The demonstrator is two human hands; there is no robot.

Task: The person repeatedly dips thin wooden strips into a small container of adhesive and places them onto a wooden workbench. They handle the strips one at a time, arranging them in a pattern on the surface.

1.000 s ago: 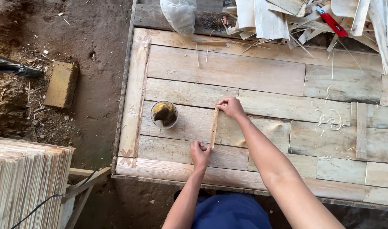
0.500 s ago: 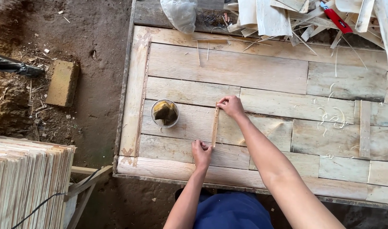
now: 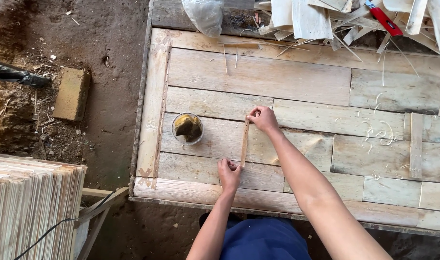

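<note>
Far left I see a stack of thin wood sheets [image 3: 32, 202] standing on edge, and a brick-like block [image 3: 70, 94] on the dirt floor [image 3: 109, 72]. Next, the plank surface [image 3: 258, 77], with a long perforated wooden strip [image 3: 160, 106] lying along its left edge. A small round container [image 3: 187, 128] with yellowish contents stands just left of the hands. My left hand [image 3: 228, 173] pinches the near end of a short perforated wooden strip [image 3: 244, 143] that lies flat on the surface, at its centre-left; my right hand [image 3: 263, 119] grips its far end, fingers curled. Further right, curled wood shavings [image 3: 378, 132] lie scattered. Top right, wood offcuts [image 3: 306, 19] pile up beside a red-handled tool [image 3: 384, 21] and a plastic bag [image 3: 204, 17].
</note>
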